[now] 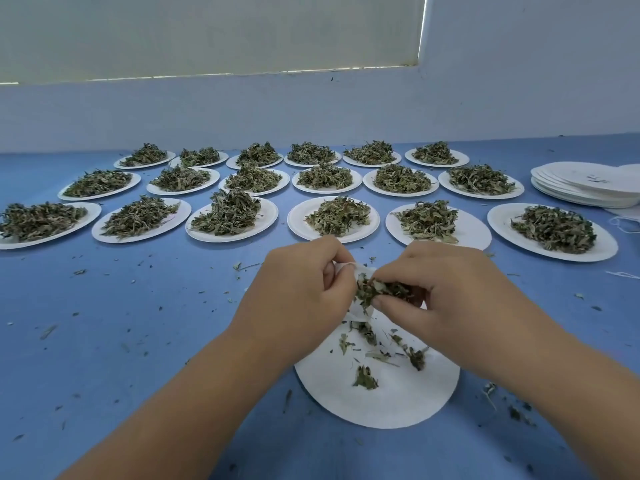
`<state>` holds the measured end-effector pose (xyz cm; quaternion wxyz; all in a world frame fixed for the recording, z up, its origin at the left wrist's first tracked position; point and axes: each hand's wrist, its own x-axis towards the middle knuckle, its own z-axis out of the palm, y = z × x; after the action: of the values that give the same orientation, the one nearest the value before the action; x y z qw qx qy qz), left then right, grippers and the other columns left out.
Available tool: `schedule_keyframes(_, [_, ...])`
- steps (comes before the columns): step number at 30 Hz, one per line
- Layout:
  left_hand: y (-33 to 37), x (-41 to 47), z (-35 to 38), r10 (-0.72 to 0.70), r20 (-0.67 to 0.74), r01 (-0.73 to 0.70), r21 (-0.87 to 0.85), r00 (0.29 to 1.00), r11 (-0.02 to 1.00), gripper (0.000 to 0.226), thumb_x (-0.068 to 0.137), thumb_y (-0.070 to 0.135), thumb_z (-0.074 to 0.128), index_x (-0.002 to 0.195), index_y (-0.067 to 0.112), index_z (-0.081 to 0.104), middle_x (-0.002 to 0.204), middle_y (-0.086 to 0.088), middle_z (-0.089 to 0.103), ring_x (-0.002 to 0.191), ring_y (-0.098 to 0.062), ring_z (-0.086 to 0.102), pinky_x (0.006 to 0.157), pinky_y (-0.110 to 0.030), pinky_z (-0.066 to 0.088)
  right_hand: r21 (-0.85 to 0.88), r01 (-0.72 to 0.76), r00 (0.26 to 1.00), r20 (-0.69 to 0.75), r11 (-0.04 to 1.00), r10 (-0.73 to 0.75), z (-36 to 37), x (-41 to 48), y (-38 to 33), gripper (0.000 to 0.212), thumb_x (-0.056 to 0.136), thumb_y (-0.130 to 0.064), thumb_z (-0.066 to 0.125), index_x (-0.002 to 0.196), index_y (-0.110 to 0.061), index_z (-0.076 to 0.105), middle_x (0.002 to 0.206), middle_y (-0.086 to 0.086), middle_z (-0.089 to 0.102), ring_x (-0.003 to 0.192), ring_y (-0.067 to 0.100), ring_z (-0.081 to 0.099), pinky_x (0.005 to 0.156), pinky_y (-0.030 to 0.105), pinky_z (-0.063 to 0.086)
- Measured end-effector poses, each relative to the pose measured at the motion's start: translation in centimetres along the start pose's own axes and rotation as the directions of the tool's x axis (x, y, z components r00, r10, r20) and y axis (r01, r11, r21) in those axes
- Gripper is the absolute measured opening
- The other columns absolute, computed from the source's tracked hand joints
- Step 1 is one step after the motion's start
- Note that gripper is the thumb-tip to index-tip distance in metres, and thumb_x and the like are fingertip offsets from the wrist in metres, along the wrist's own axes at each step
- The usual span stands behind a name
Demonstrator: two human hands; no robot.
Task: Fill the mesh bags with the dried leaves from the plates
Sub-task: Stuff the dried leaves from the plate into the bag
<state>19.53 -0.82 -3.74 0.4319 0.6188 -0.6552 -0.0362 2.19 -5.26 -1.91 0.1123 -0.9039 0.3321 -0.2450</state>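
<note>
Left fingers (334, 277) are curled and pinch the rim of a white mesh bag (363, 270), holding it off the table. Right fingers (401, 271) and thumb are bunched round a clump of dried leaves (381, 291), which sits at the bag's mouth; the two sets of fingertips almost meet there. The left hand (304, 289) and right hand (446, 292) are side by side, just right of centre, above the far edge of the near plate (398, 407). Most of the bag is hidden behind the hands, so how full it is cannot be told.

The near plate lies flat on the blue table (156, 323) and carries only a few loose scraps (365, 379), scattered over its far half.

Beyond the hands stand eighteen full plates (476, 235) in three rows of six running left to right, each bearing a heap (225, 213) of dried leaves. The two middle plates of the nearest row lie just past the hands. At the far right sits a stack of empty plates (588, 192), with white string (623, 225) on its near side. Crumbs (79, 271) dot the table around the near plate, on both sides. Behind the far row rises a pale wall (311, 109), with a blind (207, 32) above it.
</note>
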Motion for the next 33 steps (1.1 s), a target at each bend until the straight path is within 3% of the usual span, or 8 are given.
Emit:
schedule_keyframes(3, [0.1, -0.1, 0.3, 0.004, 0.021, -0.005, 0.005, 1.000, 1.000, 0.013, 0.084, 0.018, 0.061, 0.072, 0.022, 0.063, 0.053, -0.003, 0.049, 0.048, -0.008, 0.040, 0.045, -0.020, 0.031, -0.044, 0.010, 1.000, 0.009, 0.999, -0.010, 0.3, 0.0, -0.5, 0.019, 0.083, -0.039, 0.058, 0.095, -0.031, 0.070, 0.078, -0.010, 0.052, 0.072, 0.007, 0.049, 0.067, 0.032, 0.046])
schedule_keyframes(6, [0.2, -0.1, 0.4, 0.006, 0.026, -0.007, 0.015, 1.000, 1.000, 0.013, 0.084, 0.019, 0.060, 0.072, 0.023, 0.062, 0.054, 0.000, 0.050, 0.049, -0.008, 0.041, 0.045, -0.019, 0.031, -0.100, 0.003, 1.000, 0.003, 0.995, -0.002, 0.2, 0.0, -1.0, 0.021, 0.082, -0.042, 0.054, 0.092, -0.030, 0.068, 0.074, -0.010, 0.050, 0.070, 0.010, 0.049, 0.064, 0.035, 0.047])
schedule_keyframes(11, [0.4, -0.1, 0.6, -0.002, 0.021, 0.002, -0.001, 1.000, 1.000, 0.013, 0.084, 0.018, 0.060, 0.071, 0.022, 0.062, 0.058, 0.000, 0.052, 0.049, -0.008, 0.042, 0.045, -0.016, 0.031, -0.161, -0.034, 0.999, -0.006, 0.986, 0.033, 0.6, 0.2, -1.3, 0.020, 0.085, -0.045, 0.054, 0.096, -0.033, 0.065, 0.078, -0.009, 0.046, 0.073, 0.011, 0.048, 0.065, 0.032, 0.046])
schedule_keyframes(16, [0.5, -0.1, 0.6, -0.027, -0.001, 0.027, -0.048, 1.000, 0.998, 0.014, 0.083, 0.017, 0.060, 0.070, 0.022, 0.062, 0.055, -0.001, 0.051, 0.045, -0.007, 0.039, 0.044, -0.015, 0.030, -0.070, -0.080, 0.995, -0.072, 0.994, 0.075, 0.8, 0.1, -1.8, 0.023, 0.078, -0.047, 0.064, 0.098, -0.036, 0.058, 0.071, -0.017, 0.044, 0.068, 0.004, 0.043, 0.062, 0.024, 0.039])
schedule_keyframes(22, [0.7, 0.0, 0.5, -0.066, 0.013, 0.067, -0.144, 0.998, 0.987, 0.015, 0.083, 0.013, 0.061, 0.070, 0.020, 0.064, 0.052, -0.007, 0.052, 0.042, -0.007, 0.037, 0.042, -0.012, 0.031, -0.079, -0.015, 0.997, -0.075, 0.997, 0.009, 1.4, 0.4, -1.6, 0.017, 0.082, -0.039, 0.065, 0.095, -0.028, 0.066, 0.077, -0.011, 0.049, 0.074, 0.009, 0.047, 0.067, 0.025, 0.040])
schedule_keyframes(26, [0.6, 0.2, 0.3, -0.111, -0.006, 0.109, -0.162, 0.994, 0.981, 0.016, 0.083, 0.014, 0.061, 0.069, 0.021, 0.064, 0.053, -0.007, 0.053, 0.043, -0.006, 0.038, 0.043, -0.011, 0.032, 0.037, 0.001, 0.990, -0.142, 0.999, 0.005, 1.5, 0.2, -1.1, 0.020, 0.077, -0.031, 0.073, 0.095, -0.032, 0.066, 0.078, -0.016, 0.051, 0.069, 0.000, 0.048, 0.062, 0.012, 0.037])
schedule_keyframes(29, [0.7, 0.2, 0.2, -0.156, 0.001, 0.153, -0.208, 0.988, 0.966, 0.016, 0.082, 0.015, 0.061, 0.068, 0.021, 0.064, 0.049, -0.002, 0.049, 0.042, -0.005, 0.037, 0.043, -0.009, 0.031, 0.078, 0.049, 0.975, -0.220, 0.996, -0.030, 1.5, 0.2, -0.9, 0.017, 0.076, -0.018, 0.076, 0.088, -0.027, 0.068, 0.077, -0.015, 0.054, 0.067, -0.001, 0.052, 0.061, 0.017, 0.044])
schedule_keyframes(33, [0.9, 0.3, 0.2, -0.185, 0.034, 0.187, -0.258, 0.982, 0.948, 0.017, 0.082, 0.014, 0.061, 0.068, 0.021, 0.064, 0.048, -0.002, 0.048, 0.041, -0.004, 0.037, 0.042, -0.009, 0.030, -0.048, 0.120, 0.962, -0.242, 0.992, -0.128, 1.8, 0.5, -1.2, 0.015, 0.076, -0.008, 0.074, 0.081, -0.022, 0.072, 0.071, -0.008, 0.060, 0.059, 0.002, 0.041, 0.054, 0.022, 0.040])
